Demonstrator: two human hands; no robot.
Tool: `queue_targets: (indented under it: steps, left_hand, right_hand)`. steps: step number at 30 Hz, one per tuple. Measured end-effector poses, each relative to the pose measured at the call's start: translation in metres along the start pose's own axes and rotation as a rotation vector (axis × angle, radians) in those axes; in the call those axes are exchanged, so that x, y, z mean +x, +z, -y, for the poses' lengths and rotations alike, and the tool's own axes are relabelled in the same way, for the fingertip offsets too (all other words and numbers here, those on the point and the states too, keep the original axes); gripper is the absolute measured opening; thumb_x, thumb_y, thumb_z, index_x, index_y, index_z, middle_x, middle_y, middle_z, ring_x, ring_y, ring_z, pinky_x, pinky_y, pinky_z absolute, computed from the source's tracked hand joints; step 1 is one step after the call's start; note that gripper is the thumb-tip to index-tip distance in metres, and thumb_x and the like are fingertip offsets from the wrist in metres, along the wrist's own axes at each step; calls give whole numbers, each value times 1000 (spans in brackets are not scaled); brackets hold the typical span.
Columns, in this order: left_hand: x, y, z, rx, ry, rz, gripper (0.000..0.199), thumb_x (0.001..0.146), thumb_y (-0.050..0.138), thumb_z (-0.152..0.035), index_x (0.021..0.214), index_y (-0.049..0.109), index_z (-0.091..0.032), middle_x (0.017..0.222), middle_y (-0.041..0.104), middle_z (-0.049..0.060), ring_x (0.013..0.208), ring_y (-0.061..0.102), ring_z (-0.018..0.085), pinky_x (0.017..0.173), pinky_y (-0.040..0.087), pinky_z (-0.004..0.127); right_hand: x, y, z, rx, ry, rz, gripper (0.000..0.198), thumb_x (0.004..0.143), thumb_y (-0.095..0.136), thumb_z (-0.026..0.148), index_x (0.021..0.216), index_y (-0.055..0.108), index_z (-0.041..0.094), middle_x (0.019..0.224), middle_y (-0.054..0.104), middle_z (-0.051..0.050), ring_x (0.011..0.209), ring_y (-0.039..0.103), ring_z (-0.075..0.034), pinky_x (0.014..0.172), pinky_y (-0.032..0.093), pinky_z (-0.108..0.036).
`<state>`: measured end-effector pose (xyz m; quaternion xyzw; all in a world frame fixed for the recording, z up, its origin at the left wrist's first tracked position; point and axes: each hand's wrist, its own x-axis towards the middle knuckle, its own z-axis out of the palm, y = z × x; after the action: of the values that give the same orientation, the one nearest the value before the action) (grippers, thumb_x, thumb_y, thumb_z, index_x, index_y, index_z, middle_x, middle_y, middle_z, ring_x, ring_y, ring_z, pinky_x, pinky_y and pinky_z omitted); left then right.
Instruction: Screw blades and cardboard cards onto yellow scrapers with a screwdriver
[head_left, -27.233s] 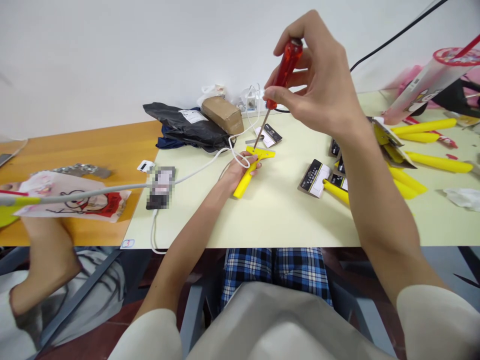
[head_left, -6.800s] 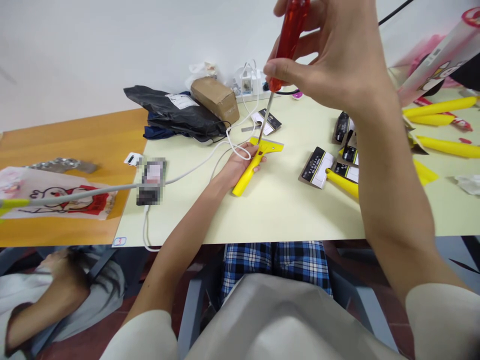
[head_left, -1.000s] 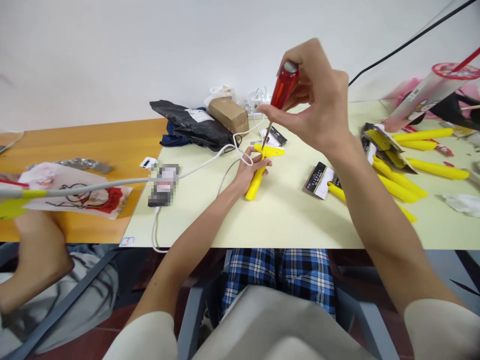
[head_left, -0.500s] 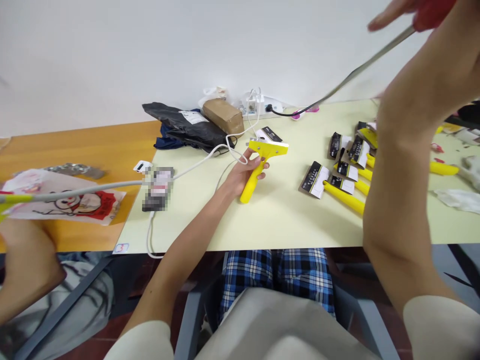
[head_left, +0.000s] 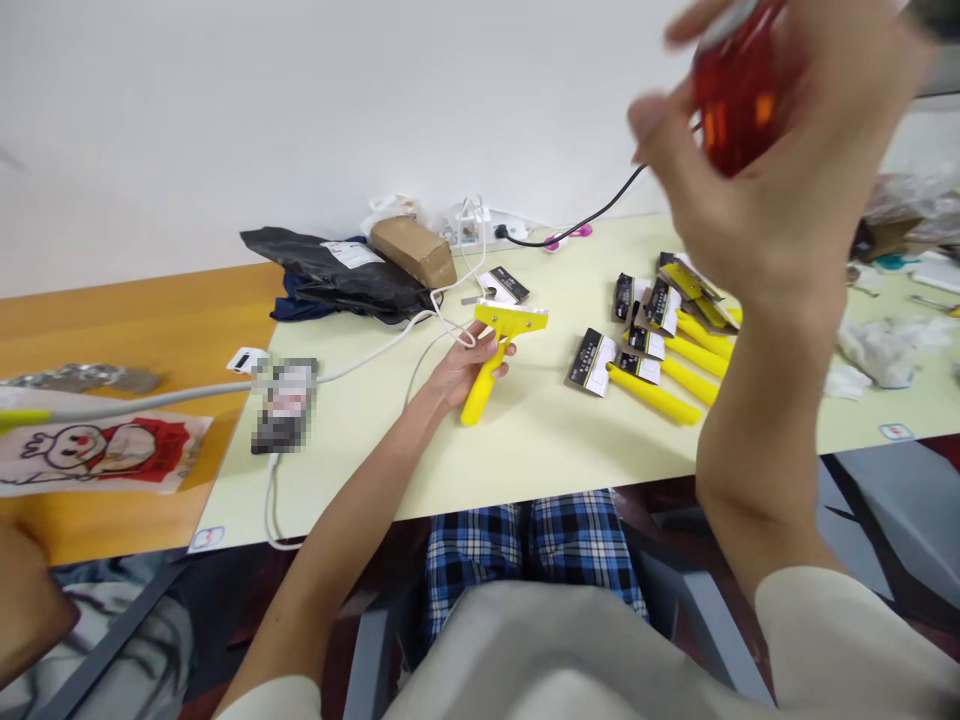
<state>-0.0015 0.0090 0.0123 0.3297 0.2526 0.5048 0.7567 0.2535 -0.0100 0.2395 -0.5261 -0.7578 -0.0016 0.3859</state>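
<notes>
My left hand (head_left: 459,368) is wrapped round the yellow handle of a scraper (head_left: 487,370), held over the table with its wide head up. Two screws show on the head, and a pale metal edge runs along its top. A black and white card (head_left: 504,285) lies just behind it. High on the right, my right hand (head_left: 765,210) is raised and blurred, its fingers curved round a red see-through object (head_left: 739,100) with a pale end; its kind is unclear. A black cord (head_left: 600,212) runs up behind that hand. Below lie several yellow-handled scrapers (head_left: 656,395) with card sleeves.
A black plastic bag (head_left: 337,280), a brown box (head_left: 414,250) and a power strip (head_left: 469,228) line the wall. A white cable (head_left: 375,355) crosses the table (head_left: 360,430) past a pixelated device (head_left: 286,405). At left lie a printed bag (head_left: 112,450) and another person's limb (head_left: 30,600).
My right hand has come down and left into view with the red object. The camera view has shifted rightward. My left hand keeps hold of the scraper in nearly the same pose.
</notes>
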Motion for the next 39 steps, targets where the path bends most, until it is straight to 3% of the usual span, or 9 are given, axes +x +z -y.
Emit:
queue_targets:
  steps: [2, 8, 13, 16, 22, 26, 30, 33, 39]
  left_hand:
    - [1, 5, 5, 6, 6, 1, 51, 71, 104, -20, 114, 78, -25, 113, 75, 4, 92, 75, 16, 57, 51, 20]
    - [-6, 45, 29, 177, 158, -10, 42, 83, 102, -40, 115, 81, -22, 113, 80, 8, 94, 79, 19, 62, 58, 25]
    - [-35, 109, 38, 322, 419, 144, 48, 93, 95, -41, 137, 79, -30, 151, 75, 10, 104, 77, 20, 73, 65, 30]
    - [-56, 142, 44, 271, 445, 96, 51, 96, 92, -41, 143, 74, -36, 163, 68, 7, 119, 76, 24, 96, 69, 39]
    - [-82, 168, 79, 115, 400, -104, 57, 101, 85, -50, 154, 63, -42, 151, 74, 5, 135, 74, 26, 121, 61, 46]
    - [-91, 157, 87, 275, 454, 50, 64, 100, 86, -44, 160, 63, -41, 172, 60, 6, 161, 56, 31, 135, 48, 51]
    - [-57, 113, 60, 635, 352, 237, 44, 101, 84, -40, 145, 77, -33, 150, 76, 11, 142, 70, 33, 130, 49, 56]
    - [9, 68, 31, 1002, 378, 51, 35, 102, 79, -33, 136, 80, -24, 149, 75, 16, 147, 65, 37, 136, 36, 60]
    - [107, 16, 4, 1502, 294, -174, 66, 94, 76, -18, 157, 59, -4, 177, 44, 34, 170, 35, 47, 141, 17, 65]
  right_hand:
    - [-17, -2, -13, -79, -63, -3, 43, 110, 66, 54, 133, 72, 18, 106, 75, -8, 87, 63, -17, 92, 53, -36]
    - [-106, 7, -61, -146, 78, 298, 26, 102, 78, 45, 103, 79, 19, 73, 71, -5, 62, 60, -19, 65, 41, -34]
    - [-177, 14, -36, -33, 87, 371, 38, 107, 72, 53, 128, 76, 22, 114, 85, -9, 92, 82, -28, 78, 60, -37]
    - [-194, 19, -21, 48, 75, 329, 51, 107, 72, 59, 142, 67, 23, 131, 82, -11, 110, 84, -31, 89, 67, -40]
    - [-210, 23, -21, 128, 13, 219, 42, 108, 69, 41, 146, 63, 24, 117, 84, -7, 89, 83, -21, 78, 69, -33]
    - [-219, 9, -37, 46, -56, 107, 31, 107, 66, 32, 136, 70, 23, 122, 82, -11, 105, 83, -24, 89, 69, -36]
    - [-224, -19, -64, -113, -29, -5, 32, 105, 75, 33, 134, 75, 22, 126, 80, -13, 111, 82, -28, 87, 66, -38]
    - [-228, -36, -82, -215, 14, -44, 33, 104, 77, 39, 131, 76, 21, 125, 81, -13, 106, 82, -29, 85, 64, -41]
    - [-243, -47, -96, -302, 62, 41, 33, 106, 70, 45, 127, 76, 21, 114, 81, -10, 89, 79, -25, 71, 57, -36]
